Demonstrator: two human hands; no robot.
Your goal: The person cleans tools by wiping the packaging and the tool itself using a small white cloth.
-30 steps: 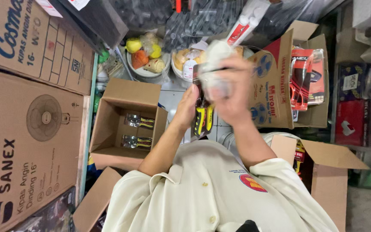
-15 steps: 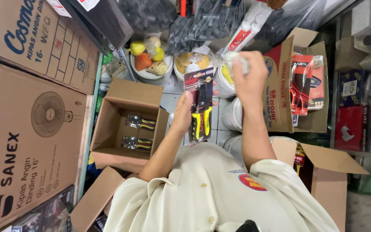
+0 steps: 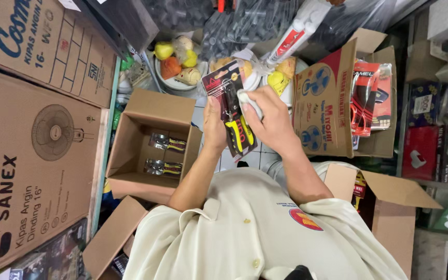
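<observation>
The left hand (image 3: 214,124) grips a carded pair of yellow-handled pliers (image 3: 234,116) by its edge, held above an open cardboard box (image 3: 149,140) containing similar tools. The right hand (image 3: 268,122) clenches a white cloth (image 3: 249,101) pressed against the package.

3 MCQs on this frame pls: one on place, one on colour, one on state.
1. Where does the open cardboard box sit relative to the hands?
A. left of them in the picture
B. right of them
C. under the shirt

2. What colour are the handles of the packaged tool?
A. blue
B. yellow and black
C. green

3. What is the right hand doing?
A. hanging free
B. resting inside the box
C. pressing a white cloth on the package

Answers: 1 A, the box lies left of the left hand. 2 B, yellow grips show through the pack. 3 C, the fingers close over the cloth against the pack.
</observation>
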